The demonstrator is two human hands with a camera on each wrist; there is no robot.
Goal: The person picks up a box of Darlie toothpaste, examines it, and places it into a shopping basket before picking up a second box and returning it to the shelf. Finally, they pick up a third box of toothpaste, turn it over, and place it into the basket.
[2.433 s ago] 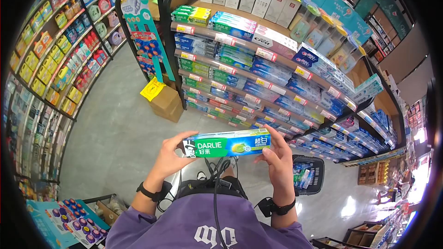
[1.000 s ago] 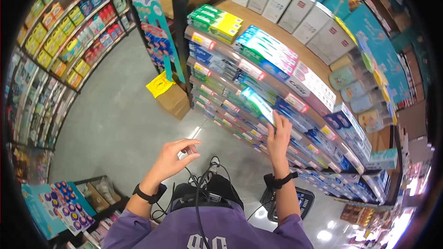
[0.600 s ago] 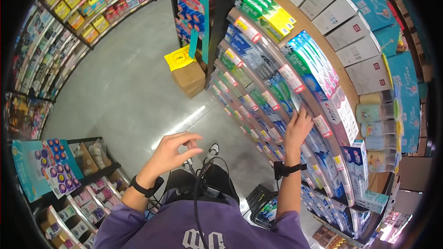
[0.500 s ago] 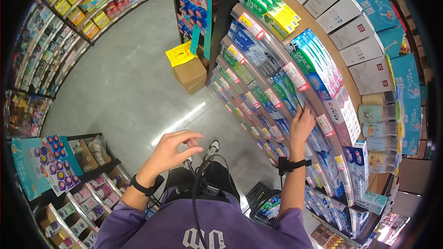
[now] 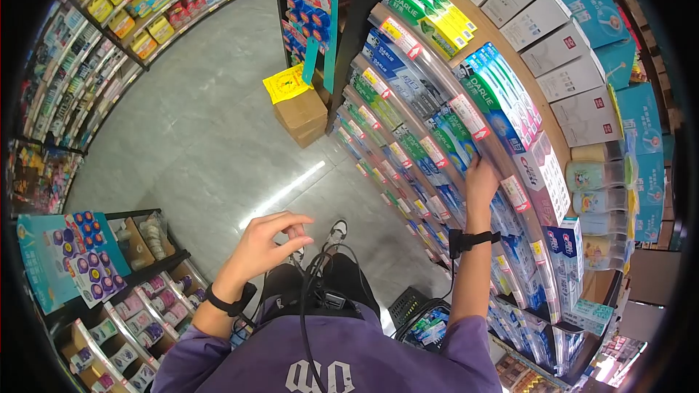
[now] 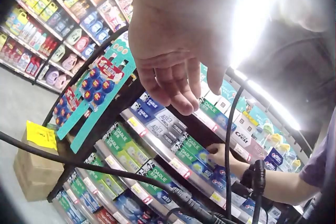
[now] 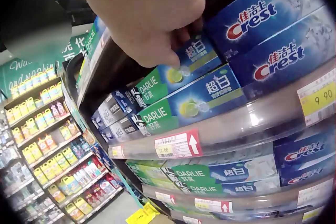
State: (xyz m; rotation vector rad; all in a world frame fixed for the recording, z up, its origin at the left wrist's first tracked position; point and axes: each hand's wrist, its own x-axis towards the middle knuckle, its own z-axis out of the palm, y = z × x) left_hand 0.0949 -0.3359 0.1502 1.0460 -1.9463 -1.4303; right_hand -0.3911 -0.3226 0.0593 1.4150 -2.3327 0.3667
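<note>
My right hand [image 5: 480, 182] reaches into the toothpaste shelf on the right. In the right wrist view, the bent fingers and thumb of that hand [image 7: 147, 19] pinch the upper edge of a green and blue Darlie toothpaste box [image 7: 150, 81]. This box lies on a matching Darlie box [image 7: 202, 106] behind the clear shelf lip. Blue Crest boxes [image 7: 262, 29] are stacked just to its right. My left hand [image 5: 269, 244] hovers in front of my body, fingers loosely bent and nothing held. Its relaxed fingers also show in the left wrist view.
A black basket [image 5: 408, 309] with toothpaste boxes stands on the floor by the shelf. A cardboard box [image 5: 302, 120] with a yellow bag [image 5: 286, 85] sits at the shelf's end. Black cables [image 5: 304, 320] hang before my body. Another low shelf [image 5: 135, 335] is at the lower left.
Held between both hands at first, the Darlie toothpaste box was carried by my right hand to the shelf and laid in the row. My left hand let go of it and stayed near my body.
</note>
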